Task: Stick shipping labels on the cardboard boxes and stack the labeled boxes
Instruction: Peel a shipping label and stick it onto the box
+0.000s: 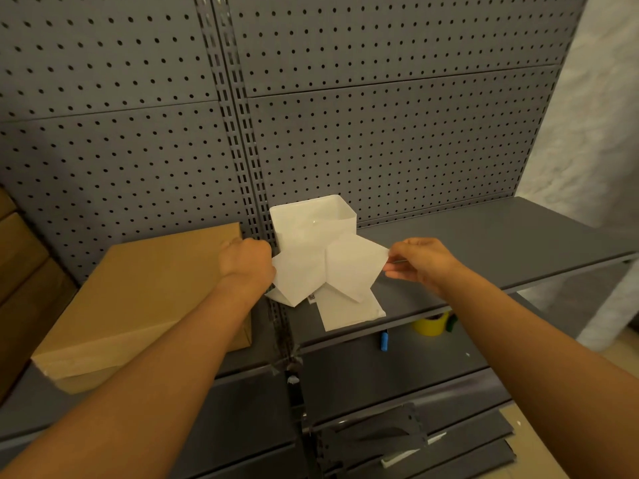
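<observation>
A flat brown cardboard box (138, 299) lies on the grey shelf (484, 243) at the left. To its right, white label sheets (349, 312) lie on the shelf in front of a white open container (311, 216). My left hand (247, 261) is closed on the left edge of one white sheet (297, 274). My right hand (420, 262) pinches the right corner of another white label sheet (352, 264) and holds it up over the pile. Printing on the sheets is not readable.
More brown boxes (20, 257) are stacked at the far left. A grey pegboard wall (380, 133) backs the shelf. On the lower shelf sit a yellow tape roll (430, 324) and a blue marker (384, 340). Dark metal parts (397, 440) lie below.
</observation>
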A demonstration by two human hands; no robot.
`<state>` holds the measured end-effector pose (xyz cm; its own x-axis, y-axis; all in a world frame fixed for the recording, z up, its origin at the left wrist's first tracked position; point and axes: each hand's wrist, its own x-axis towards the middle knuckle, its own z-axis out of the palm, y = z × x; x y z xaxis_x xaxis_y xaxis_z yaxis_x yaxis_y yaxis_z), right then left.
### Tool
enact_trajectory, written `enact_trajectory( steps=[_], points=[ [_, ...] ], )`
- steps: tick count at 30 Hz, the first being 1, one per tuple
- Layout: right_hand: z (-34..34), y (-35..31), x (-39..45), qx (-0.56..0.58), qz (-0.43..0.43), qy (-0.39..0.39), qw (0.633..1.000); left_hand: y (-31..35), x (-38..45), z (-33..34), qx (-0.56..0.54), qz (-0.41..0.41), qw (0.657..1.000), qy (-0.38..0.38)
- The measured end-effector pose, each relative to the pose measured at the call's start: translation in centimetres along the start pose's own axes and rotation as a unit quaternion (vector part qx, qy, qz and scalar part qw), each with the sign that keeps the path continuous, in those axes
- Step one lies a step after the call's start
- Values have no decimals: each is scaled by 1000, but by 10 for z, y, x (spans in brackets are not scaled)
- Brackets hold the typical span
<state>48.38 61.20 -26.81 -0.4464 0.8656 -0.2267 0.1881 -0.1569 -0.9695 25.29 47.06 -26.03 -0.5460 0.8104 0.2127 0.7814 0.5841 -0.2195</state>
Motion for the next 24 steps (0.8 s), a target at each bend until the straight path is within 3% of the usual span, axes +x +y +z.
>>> enact_trajectory(
  steps=[8,15,17,20,24],
  points=[
    [-32,9,-4,18,19,32,999,2,1,0,-35,7,999,-24],
    [2,-12,-17,76,-49,-64,994,24,3,-21,-203,-12,979,0],
    [17,-19,-19,69,-68,-79,992,32,-1,-35,-314,9,949,23],
    [36,-27,-22,51,-92,-86,991,44,-10,-56,-481,78,874,1],
    [56,-34,-26,30,-116,-96,988,43,-20,-64,-480,108,871,9]
  ],
)
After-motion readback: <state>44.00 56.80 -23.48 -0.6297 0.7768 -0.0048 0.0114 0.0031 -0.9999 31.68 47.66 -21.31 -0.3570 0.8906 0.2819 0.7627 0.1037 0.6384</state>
